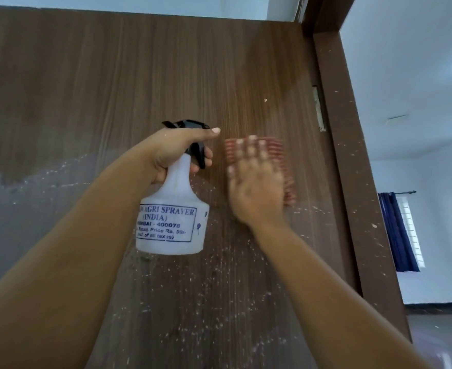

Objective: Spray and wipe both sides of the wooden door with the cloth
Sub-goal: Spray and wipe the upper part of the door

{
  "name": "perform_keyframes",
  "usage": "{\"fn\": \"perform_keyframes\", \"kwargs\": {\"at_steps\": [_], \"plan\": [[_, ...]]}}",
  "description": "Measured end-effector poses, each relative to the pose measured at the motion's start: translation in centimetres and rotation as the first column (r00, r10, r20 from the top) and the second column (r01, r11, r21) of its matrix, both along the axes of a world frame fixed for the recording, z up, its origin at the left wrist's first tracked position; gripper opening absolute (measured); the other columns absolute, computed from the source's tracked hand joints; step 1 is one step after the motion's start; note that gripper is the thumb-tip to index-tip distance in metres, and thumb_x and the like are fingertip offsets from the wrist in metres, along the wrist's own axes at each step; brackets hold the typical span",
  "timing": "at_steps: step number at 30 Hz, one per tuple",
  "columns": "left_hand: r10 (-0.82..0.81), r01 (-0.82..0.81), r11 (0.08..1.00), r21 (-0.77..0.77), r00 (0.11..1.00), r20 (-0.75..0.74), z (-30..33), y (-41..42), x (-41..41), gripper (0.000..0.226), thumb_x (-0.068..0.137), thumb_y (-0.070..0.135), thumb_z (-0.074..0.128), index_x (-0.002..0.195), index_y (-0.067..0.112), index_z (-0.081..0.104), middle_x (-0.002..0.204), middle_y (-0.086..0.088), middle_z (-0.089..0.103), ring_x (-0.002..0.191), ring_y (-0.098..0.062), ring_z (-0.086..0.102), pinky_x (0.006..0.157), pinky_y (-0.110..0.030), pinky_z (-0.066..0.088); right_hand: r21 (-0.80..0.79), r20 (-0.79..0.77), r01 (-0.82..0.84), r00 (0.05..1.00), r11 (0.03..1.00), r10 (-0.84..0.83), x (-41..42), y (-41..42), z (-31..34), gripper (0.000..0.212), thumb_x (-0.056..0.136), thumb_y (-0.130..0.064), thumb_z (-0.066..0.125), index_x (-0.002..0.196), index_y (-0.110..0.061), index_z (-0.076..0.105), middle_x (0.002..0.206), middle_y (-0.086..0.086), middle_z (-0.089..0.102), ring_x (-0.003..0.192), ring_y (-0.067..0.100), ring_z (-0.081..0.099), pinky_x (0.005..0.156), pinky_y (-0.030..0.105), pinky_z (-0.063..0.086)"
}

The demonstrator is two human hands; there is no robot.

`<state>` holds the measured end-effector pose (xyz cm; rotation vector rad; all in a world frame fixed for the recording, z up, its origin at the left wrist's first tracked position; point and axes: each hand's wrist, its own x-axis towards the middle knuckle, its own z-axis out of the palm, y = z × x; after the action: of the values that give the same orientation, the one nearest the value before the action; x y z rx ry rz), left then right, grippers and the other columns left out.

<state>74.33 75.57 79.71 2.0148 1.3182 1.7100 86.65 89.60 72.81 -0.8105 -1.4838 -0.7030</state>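
The brown wooden door (113, 75) fills most of the view; its lower part is speckled with white spots and a pale dusty band on the left. My left hand (174, 153) grips the neck of a white spray bottle (171, 225) with a black trigger head, thumb stretched out over the top. Just to the right, my right hand (257, 185) presses a reddish striped cloth (278, 153) flat against the door with straight fingers; hand and cloth are motion-blurred.
The dark brown door frame (352, 169) runs down the right side, with a metal hinge plate (318, 107) at the door's edge. Beyond it lies a white-walled room with a blue curtain (395, 233) at a window and a dark floor (440, 320).
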Motion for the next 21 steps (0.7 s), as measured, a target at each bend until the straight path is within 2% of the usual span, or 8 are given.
{"fn": "perform_keyframes", "kwargs": {"at_steps": [2,4,5,7,10,13,17,21], "plan": [[-0.022,0.022,1.0,-0.014,1.0,0.008,-0.9,-0.3,-0.5,0.032,0.091,0.04,0.067,0.082,0.009,0.068,0.072,-0.005,0.066,0.055,-0.01,0.06,0.055,-0.022,0.046,0.041,0.26,-0.054,0.965,0.998,0.042,-1.2,-0.9,0.3,0.056,0.105,-0.045,0.019,0.158,-0.025,0.014,0.165,-0.004,0.006,0.152,0.016,0.003,0.122,0.043,0.01],[0.03,-0.03,0.999,-0.011,0.999,0.015,-1.4,-0.6,-1.3,0.036,0.088,0.042,0.069,0.088,0.006,0.07,0.077,-0.008,0.068,0.066,-0.019,0.062,0.056,-0.024,0.047,0.08,0.378,-0.028,0.926,0.996,-0.004,0.8,-0.2,2.2,0.056,0.105,-0.047,0.015,0.157,-0.027,0.011,0.164,-0.006,0.004,0.152,0.014,0.002,0.122,0.045,0.015],[0.07,-0.07,0.998,-0.006,0.997,0.028,-1.6,-0.7,-1.7,0.041,0.086,0.043,0.071,0.095,0.002,0.071,0.081,-0.011,0.069,0.076,-0.025,0.064,0.059,-0.026,0.048,0.1,0.343,0.018,0.938,0.995,-0.051,2.4,0.7,3.2,0.057,0.105,-0.046,0.013,0.157,-0.026,0.011,0.164,-0.005,0.005,0.152,0.016,0.004,0.121,0.045,0.018],[0.106,-0.107,0.994,0.008,0.993,0.041,-2.1,-1.0,-2.3,0.047,0.086,0.041,0.073,0.107,-0.001,0.069,0.084,-0.012,0.07,0.086,-0.029,0.064,0.061,-0.028,0.049,0.024,0.101,0.103,0.989,0.994,-0.105,6.0,2.3,5.1,0.06,0.104,-0.046,0.009,0.158,-0.02,0.013,0.164,0.002,0.009,0.152,0.02,0.008,0.12,0.044,0.022],[0.126,-0.127,0.992,0.027,0.992,0.022,-2.8,-2.1,-3.5,0.033,0.09,0.034,0.07,0.102,0.003,0.069,0.076,-0.006,0.069,0.077,-0.021,0.067,0.053,-0.023,0.05,-0.2,-0.194,0.028,0.979,0.979,-0.068,8.8,3.3,5.7,0.062,0.104,-0.047,0.01,0.158,-0.016,0.007,0.165,0.008,0.004,0.152,0.026,0.003,0.122,0.048,0.015],[0.152,-0.152,0.988,0.015,0.988,0.007,-3.6,-4.1,-5.4,0.02,0.091,0.03,0.07,0.09,0.01,0.068,0.071,-0.004,0.067,0.064,-0.013,0.066,0.049,-0.02,0.049,-0.209,-0.205,-0.026,0.979,0.978,-0.018,4.7,1.2,4.3,0.06,0.105,-0.041,0.02,0.158,-0.015,0.008,0.166,0.008,0.002,0.152,0.027,0.002,0.121,0.05,0.013],[0.176,-0.175,0.984,-0.026,0.984,0.007,-3.8,-6.5,-8.0,0.022,0.09,0.028,0.072,0.081,0.01,0.064,0.067,-0.006,0.063,0.05,-0.009,0.06,0.045,-0.02,0.048,-0.151,-0.15,-0.006,0.989,0.989,-0.017,0.1,-0.5,3.3,0.059,0.105,-0.04,0.023,0.158,-0.016,0.014,0.165,0.007,0.009,0.152,0.027,0.007,0.119,0.051,0.016],[0.157,-0.157,0.988,-0.006,0.984,0.086,-3.9,-8.9,-11.0,0.026,0.09,0.03,0.071,0.086,0.004,0.067,0.076,-0.008,0.068,0.053,-0.011,0.062,0.045,-0.021,0.049,-0.23,-0.324,-0.068,0.946,0.971,-0.011,-2.1,-1.5,4.2,0.059,0.104,-0.039,0.022,0.158,-0.016,0.015,0.165,0.007,0.008,0.152,0.026,0.006,0.12,0.053,0.014]]}}
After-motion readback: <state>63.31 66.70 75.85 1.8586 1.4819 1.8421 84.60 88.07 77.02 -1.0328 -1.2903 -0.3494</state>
